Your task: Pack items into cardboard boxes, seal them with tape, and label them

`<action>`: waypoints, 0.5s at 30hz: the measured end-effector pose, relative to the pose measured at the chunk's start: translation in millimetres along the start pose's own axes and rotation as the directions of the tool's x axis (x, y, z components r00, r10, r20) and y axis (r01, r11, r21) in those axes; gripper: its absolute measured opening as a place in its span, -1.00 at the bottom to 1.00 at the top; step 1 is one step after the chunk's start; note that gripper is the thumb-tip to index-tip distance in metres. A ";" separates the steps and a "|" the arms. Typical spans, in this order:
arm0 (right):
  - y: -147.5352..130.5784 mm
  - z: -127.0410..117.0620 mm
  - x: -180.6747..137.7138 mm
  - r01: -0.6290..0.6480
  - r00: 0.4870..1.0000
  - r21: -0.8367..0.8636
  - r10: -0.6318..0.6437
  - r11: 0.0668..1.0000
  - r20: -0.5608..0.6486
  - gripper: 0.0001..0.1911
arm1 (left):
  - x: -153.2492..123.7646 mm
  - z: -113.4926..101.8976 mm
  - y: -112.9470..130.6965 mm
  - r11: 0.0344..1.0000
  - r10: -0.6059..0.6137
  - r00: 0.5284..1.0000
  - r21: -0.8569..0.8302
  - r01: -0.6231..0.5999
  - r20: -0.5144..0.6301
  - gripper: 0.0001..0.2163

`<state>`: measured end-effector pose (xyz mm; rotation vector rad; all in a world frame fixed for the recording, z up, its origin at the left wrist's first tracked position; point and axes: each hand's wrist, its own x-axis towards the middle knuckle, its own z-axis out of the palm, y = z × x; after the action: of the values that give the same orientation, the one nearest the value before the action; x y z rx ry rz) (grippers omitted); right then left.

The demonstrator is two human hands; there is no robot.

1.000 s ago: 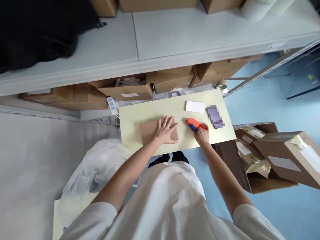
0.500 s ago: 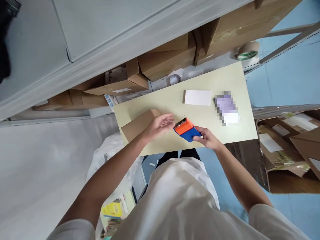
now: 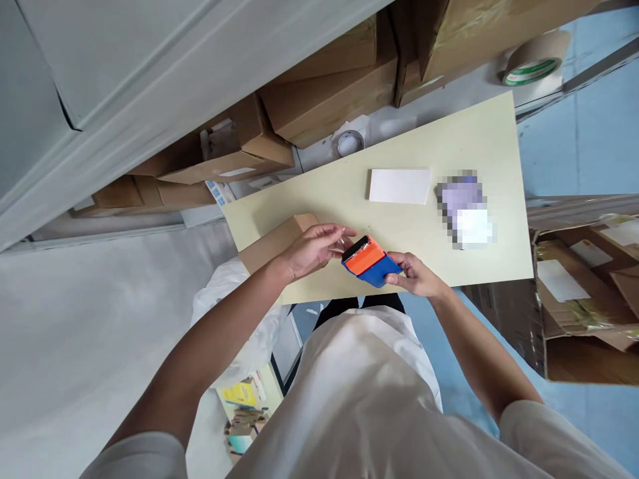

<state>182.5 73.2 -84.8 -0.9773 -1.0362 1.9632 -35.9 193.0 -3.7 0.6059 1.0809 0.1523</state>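
Note:
My right hand (image 3: 417, 274) grips a blue and orange tape dispenser (image 3: 372, 263) at its blue end, with the thumb on top. The dispenser is tilted above the front part of the table, its black edge facing left. Beside that edge, my left hand (image 3: 319, 249) is loosely curled with its fingers apart. Whether its fingertips touch the edge I cannot tell. Behind the left hand lies a brown cardboard box (image 3: 277, 243). Farther back on the table is a flat white box (image 3: 399, 185). A blurred-out purple and white item (image 3: 462, 206) lies to its right.
The pale yellow table (image 3: 504, 146) ends just before my body. Open cardboard boxes (image 3: 224, 156) line the shelf behind it. A white tape roll (image 3: 350, 142) and a brown tape roll (image 3: 536, 58) sit there too. A large open carton (image 3: 589, 293) stands at the right.
My left hand has come slightly closer to the black edge of the tape dispenser. The right hand keeps its grip. The camera view has shifted a little.

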 end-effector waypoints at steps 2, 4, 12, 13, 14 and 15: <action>1.5 -0.3 -0.8 -0.007 1.000 0.005 0.007 1.000 -0.002 -0.68 | 0.1 -2.9 6.9 0.999 -0.010 1.000 0.047 0.011 -0.015 -0.48; 2.6 -1.1 -0.9 -0.025 1.000 0.013 0.025 1.000 -0.001 -0.67 | 2.5 -3.5 14.6 0.983 0.008 0.999 0.182 0.002 -0.053 -0.48; 1.4 0.3 32.0 -0.066 0.931 0.210 0.135 0.976 -0.338 -0.45 | 40.4 -13.2 51.1 0.520 0.227 0.960 0.854 0.023 -0.164 -0.71; 3.6 1.3 36.3 -0.079 0.909 0.251 0.173 0.965 -0.379 -0.43 | 48.9 -19.4 53.9 0.451 0.210 0.965 0.891 0.048 -0.158 -0.72; 7.5 2.7 38.2 -0.100 0.889 0.294 0.218 0.951 -0.402 -0.42 | 57.7 -26.9 55.5 0.388 0.181 0.972 0.919 0.073 -0.153 -0.72; 13.3 4.8 37.2 -0.128 0.873 0.338 0.268 0.932 -0.408 -0.42 | 66.3 -35.2 56.0 0.324 0.148 0.978 0.941 0.092 -0.146 -0.72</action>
<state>157.9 96.8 -105.3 -1.3196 -0.3719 1.8538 -25.0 279.8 -37.2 1.7457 1.3151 -0.4803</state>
